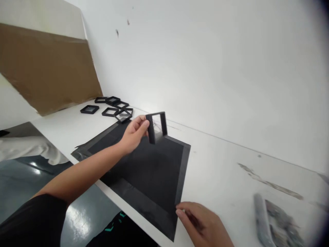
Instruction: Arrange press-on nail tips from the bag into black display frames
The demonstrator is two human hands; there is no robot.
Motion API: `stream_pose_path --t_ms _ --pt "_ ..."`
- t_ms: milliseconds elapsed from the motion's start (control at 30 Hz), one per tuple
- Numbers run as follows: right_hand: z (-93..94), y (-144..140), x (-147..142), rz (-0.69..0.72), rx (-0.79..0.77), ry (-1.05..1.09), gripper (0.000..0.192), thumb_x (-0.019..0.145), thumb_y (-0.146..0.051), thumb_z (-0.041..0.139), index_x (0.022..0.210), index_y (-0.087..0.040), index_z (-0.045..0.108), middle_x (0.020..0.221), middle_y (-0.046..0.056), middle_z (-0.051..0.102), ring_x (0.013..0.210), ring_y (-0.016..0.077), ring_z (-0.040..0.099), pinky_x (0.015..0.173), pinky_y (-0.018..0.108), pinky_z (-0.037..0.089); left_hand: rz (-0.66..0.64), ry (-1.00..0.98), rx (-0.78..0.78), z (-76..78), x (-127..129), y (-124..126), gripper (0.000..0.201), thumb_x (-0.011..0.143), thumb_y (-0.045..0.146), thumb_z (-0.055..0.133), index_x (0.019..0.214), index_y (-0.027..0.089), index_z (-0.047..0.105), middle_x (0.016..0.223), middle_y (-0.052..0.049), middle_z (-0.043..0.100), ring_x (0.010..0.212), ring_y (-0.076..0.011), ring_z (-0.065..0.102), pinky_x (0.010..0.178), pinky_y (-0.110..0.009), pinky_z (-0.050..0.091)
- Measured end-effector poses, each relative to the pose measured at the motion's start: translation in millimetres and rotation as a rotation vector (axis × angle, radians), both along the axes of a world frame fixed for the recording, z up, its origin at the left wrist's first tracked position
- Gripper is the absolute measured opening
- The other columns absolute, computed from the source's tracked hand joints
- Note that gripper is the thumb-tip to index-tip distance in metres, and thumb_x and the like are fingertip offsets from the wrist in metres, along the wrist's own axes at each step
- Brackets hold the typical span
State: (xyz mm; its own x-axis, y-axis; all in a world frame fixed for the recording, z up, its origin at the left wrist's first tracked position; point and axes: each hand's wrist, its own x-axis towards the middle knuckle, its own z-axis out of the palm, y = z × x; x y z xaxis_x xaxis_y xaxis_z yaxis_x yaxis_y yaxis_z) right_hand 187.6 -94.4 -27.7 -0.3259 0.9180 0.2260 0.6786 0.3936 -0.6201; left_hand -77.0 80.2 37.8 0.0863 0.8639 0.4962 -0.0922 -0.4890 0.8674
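Left hand (133, 133): fingers pinched on one black square frame (156, 127), held above the black mat (154, 171) | right hand (203, 223): loosely curled, empty, at mat's near corner | six frames (110, 108) lie scattered on bench (226, 171) beyond.

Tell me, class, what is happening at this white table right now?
A person holds a small black square frame in the left hand, lifted above a black mat on the white table. The right hand rests at the mat's near corner; whether it grips anything cannot be told. More black frames lie scattered at the table's far end, below a sheet of brown cardboard on the wall. A blurred grey object lies at the right.
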Motion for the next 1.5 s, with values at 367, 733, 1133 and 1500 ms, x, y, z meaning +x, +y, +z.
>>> stream_pose_path --t_ms 367,733,1133,1500 --pt "42.9 29.9 10.8 -0.05 0.921 0.27 0.058 0.073 -0.02 0.085 0.125 -0.018 0.057 0.094 0.005 0.064 0.076 0.0161 0.061 0.057 0.028 0.053 -0.532 -0.262 0.061 -13.7 84.8 -100.8 0.012 0.102 0.033 0.048 0.103 0.021 0.049 0.079 0.002 0.054 0.059 -0.0049 0.057 0.055 -0.016 0.051" --pt "10.6 22.4 -25.9 0.013 0.719 0.217 0.025 0.085 -0.003 0.057 0.107 -0.014 0.062 0.09 0.008 0.068 0.084 0.0199 0.063 0.071 0.034 0.055 -0.323 0.187 0.636 -29.1 76.9 -86.8 0.018 0.093 0.028 0.064 0.1 0.016 0.054 0.081 -0.006 0.067 0.072 -0.012 0.063 0.066 -0.02 0.056" --pt "20.8 16.7 -19.2 -0.11 0.245 0.547 0.016 0.098 -0.018 0.047 0.109 -0.023 0.059 0.086 0.003 0.06 0.077 0.0155 0.059 0.068 0.03 0.052 -0.094 0.258 0.923 -23.9 79.5 -76.3 0.042 0.078 0.044 0.075 0.105 0.015 0.064 0.093 -0.006 0.074 0.087 -0.0151 0.071 0.081 -0.029 0.057" --pt "41.8 30.8 -3.0 0.216 -0.662 1.278 0.031 0.1 -0.042 0.051 0.078 -0.021 0.058 0.063 -0.001 0.046 0.058 0.012 0.042 0.056 0.027 0.037 -0.554 0.481 0.155 -30.6 71.4 -75.0 0.114 0.065 0.048 0.089 0.157 0.028 0.024 0.155 -0.016 0.043 0.138 -0.0373 0.051 0.109 -0.052 0.051"
